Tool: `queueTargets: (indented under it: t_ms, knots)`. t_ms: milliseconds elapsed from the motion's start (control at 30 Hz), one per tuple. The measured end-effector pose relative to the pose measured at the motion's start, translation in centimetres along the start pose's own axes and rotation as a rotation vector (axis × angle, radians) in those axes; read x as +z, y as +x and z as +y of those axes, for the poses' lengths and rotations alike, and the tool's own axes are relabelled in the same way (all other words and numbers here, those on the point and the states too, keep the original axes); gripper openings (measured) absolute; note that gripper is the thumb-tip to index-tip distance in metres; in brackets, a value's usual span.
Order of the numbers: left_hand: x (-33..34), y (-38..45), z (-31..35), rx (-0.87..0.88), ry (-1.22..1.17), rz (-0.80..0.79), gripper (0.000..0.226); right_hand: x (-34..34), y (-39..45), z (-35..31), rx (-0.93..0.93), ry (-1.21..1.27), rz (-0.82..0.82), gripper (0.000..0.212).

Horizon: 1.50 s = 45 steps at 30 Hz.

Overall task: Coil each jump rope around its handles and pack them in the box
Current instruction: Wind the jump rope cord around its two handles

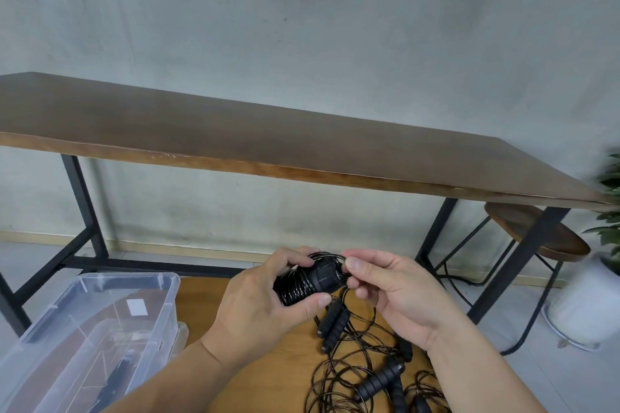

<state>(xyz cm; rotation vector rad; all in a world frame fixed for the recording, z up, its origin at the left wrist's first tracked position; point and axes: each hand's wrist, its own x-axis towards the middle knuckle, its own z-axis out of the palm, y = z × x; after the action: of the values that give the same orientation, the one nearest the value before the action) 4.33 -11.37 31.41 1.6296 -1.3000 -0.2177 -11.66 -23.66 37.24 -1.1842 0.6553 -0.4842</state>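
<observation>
Hands are meeting above the loose ropes (365, 369): left hand (268, 305) is gripping a coiled jump rope (310, 282), right hand (392, 288) is pinching its cord end, right of the clear box (100, 329).

I see a long brown desk (268, 131) on black legs against a grey wall (302, 10). A round wooden stool (536, 231) sits under its right end, beside a potted plant (609, 211).

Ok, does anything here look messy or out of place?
Yes: the loose jump ropes lie tangled in overlapping loops on the low wooden surface beside the clear box, uncoiled. Nothing looks damaged.
</observation>
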Motion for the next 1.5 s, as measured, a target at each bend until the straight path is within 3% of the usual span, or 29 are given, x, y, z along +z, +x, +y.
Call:
queueTargets:
  t_ms: [167, 567, 767, 867, 933, 1067, 1167, 1233, 1500]
  knots:
    - [0.0, 0.2, -0.3, -0.104, -0.154, -0.003, 0.051, 0.4, 0.2, 0.7, -0.012, 0.001, 0.036, 0.032]
    - [-0.6, 0.5, -1.1, -0.17, -0.169, -0.071, 0.055, -0.1, 0.5, 1.3, -0.084, -0.274, 0.0, 0.018]
    - [-1.0, 0.9, -0.5, -0.143, -0.048, -0.088, 0.051, 0.5, 0.1, 1.9, -0.361, -0.683, 0.241, 0.014]
    - [-0.8, 0.9, -0.1, -0.13, -0.016, -0.096, 0.051, 0.8, -0.2, 1.9, -0.511, -0.863, 0.28, 0.015]
    - [-0.8, 0.9, 0.1, -0.125, -0.016, -0.099, 0.05, 0.8, -0.2, 1.9, -0.518, -0.932, 0.27, 0.014]
    - [-0.9, 0.9, 0.1, -0.114, -0.009, -0.103, 0.05, 0.4, -0.3, 1.4, -0.404, -0.841, 0.221, 0.006]
    - [-0.8, 0.8, 0.1, -0.109, -0.013, -0.112, 0.046, 0.1, -0.1, 0.5, -0.293, -0.671, 0.158, 0.029]
    - [-0.7, 0.7, 0.2, -0.117, -0.046, -0.109, 0.044, -0.1, 0.0, -0.1, -0.242, -0.607, 0.121, 0.032]
    - [-0.4, 1.0, 0.5, -0.195, -0.305, -0.095, 0.043, -0.5, -0.3, 0.0, -0.314, -0.658, 0.073, 0.024]
